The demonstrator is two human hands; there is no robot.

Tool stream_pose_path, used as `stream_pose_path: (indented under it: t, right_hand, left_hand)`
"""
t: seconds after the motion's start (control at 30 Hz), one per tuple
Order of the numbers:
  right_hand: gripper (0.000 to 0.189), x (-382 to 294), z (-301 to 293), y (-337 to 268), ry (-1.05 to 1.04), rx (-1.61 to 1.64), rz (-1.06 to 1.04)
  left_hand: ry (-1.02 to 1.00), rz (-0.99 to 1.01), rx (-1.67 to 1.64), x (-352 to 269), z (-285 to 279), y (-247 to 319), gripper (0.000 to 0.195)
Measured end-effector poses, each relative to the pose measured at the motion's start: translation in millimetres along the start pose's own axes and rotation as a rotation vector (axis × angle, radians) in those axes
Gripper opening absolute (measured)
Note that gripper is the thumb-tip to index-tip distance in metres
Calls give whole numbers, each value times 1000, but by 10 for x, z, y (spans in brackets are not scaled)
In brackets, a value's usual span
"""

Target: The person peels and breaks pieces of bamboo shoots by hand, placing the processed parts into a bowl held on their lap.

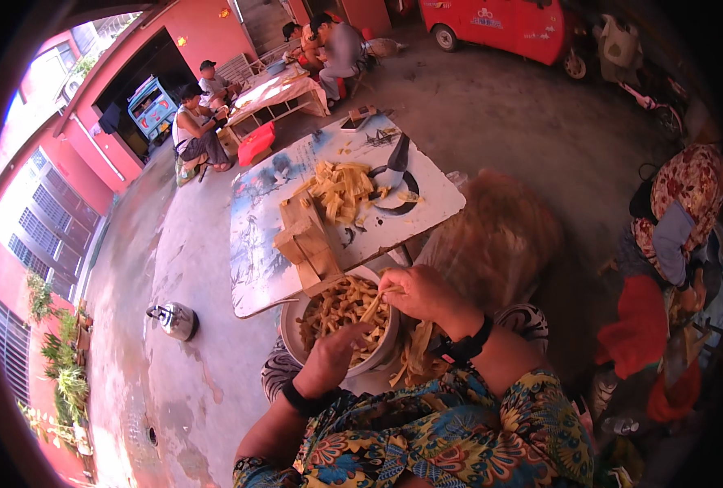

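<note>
A round white tub stands before me, holding many short yellow-brown knotted pieces. Above its right side, my right hand pinches a thin yellow strip that slants down over the pieces. My left hand is over the tub's lower left part, fingers reaching toward the strip; whether they hold anything cannot be told. A wooden block device rests at the near edge of the painted table. Behind it lies a pile of flat yellow strips. More strips hang beside the tub at the right.
A large translucent sack stands right of the table. A metal kettle is on the floor at left. A dark-handled tool lies on the tabletop. One person works at far right; several others sit around a further table.
</note>
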State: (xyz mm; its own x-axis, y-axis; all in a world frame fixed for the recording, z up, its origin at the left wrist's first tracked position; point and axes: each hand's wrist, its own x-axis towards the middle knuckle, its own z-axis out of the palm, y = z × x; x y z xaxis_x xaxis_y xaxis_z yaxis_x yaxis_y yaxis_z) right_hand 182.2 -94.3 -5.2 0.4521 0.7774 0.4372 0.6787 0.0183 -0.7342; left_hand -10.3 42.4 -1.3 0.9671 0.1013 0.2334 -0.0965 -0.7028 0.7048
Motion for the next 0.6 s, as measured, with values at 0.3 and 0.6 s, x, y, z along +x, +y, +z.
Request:
stream_pose_path:
  t: [0.3, 0.6]
  right_hand:
    - [20, -208, 383, -310, 57, -148, -380]
    - [12, -113, 415, -223, 117, 12, -466]
  left_hand:
    - [136, -414, -875, 253, -33, 9, 48]
    - [103, -153, -659, 270, -83, -20, 39]
